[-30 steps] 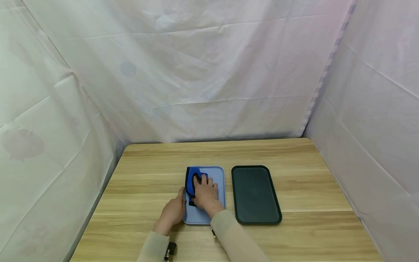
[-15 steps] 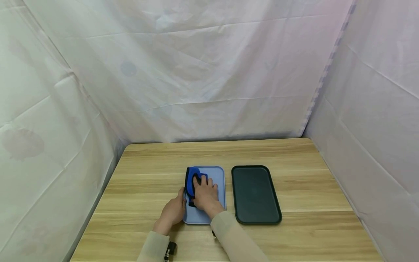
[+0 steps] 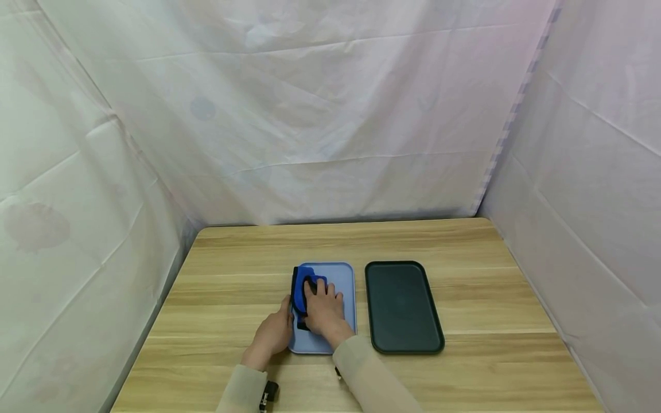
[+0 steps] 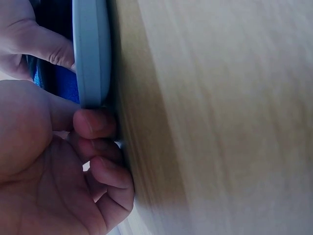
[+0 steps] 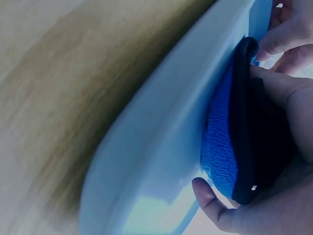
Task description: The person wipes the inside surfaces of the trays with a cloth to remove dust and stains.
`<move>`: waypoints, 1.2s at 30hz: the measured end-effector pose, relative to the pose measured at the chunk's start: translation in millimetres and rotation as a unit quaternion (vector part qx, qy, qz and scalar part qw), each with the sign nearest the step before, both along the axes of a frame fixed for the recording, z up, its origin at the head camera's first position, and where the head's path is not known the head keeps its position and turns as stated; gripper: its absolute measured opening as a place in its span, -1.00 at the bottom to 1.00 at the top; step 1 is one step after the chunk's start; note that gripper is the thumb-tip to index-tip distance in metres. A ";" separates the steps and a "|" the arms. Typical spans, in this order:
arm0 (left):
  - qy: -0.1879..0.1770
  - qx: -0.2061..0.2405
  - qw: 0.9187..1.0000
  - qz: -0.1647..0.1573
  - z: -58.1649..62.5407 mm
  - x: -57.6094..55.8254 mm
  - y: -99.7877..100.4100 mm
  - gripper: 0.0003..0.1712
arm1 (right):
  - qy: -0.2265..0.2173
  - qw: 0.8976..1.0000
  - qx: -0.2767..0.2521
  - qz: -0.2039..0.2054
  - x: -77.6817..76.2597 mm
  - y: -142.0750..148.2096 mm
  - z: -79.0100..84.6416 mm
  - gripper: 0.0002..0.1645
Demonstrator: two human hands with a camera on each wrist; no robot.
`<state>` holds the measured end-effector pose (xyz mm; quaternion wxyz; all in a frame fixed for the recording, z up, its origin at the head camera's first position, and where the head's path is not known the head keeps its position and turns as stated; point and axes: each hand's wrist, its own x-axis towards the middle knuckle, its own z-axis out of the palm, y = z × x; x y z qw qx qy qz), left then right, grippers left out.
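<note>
A light blue tray lies on the table, with a blue towelling cloth edged in black bunched over its left part. On the cloth my right hand rests palm down, fingers spread and pressing it against the tray. In the right wrist view the thumb lies along the black edging of the cloth, and the little finger stretches out over the tray. My left hand grips the tray's left rim. In the left wrist view its fingers curl at the outer side of the tray rim.
To the right of the blue tray lies a dark green tray. Both stand on a wood-grain table, which white hanging sheets enclose at the back and both sides.
My right hand and the cloth under it have shifted slightly toward me. The left hand and both trays stay in place.
</note>
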<state>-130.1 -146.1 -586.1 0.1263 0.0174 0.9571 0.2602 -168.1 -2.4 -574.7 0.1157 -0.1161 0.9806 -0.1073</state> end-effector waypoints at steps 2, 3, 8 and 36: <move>0.000 0.001 1.000 -0.002 -0.1 0.1 -0.1 -0.36 | -0.001 1.000 -0.001 0.000 1.2 0.0 0.1 0.09; -0.001 0.002 1.000 -0.002 0.0 0.1 -0.1 -0.36 | -0.003 1.000 -0.001 0.001 1.8 -0.1 0.1 0.09; 0.003 0.000 1.000 -0.006 -0.2 -0.1 -1.0 -0.36 | 0.002 1.000 -0.003 0.003 5.6 -0.1 -0.2 0.10; 0.011 -0.011 1.000 -0.012 -1.7 -0.6 -1.8 -0.34 | 0.004 1.000 0.002 0.003 20.4 -1.0 4.3 0.10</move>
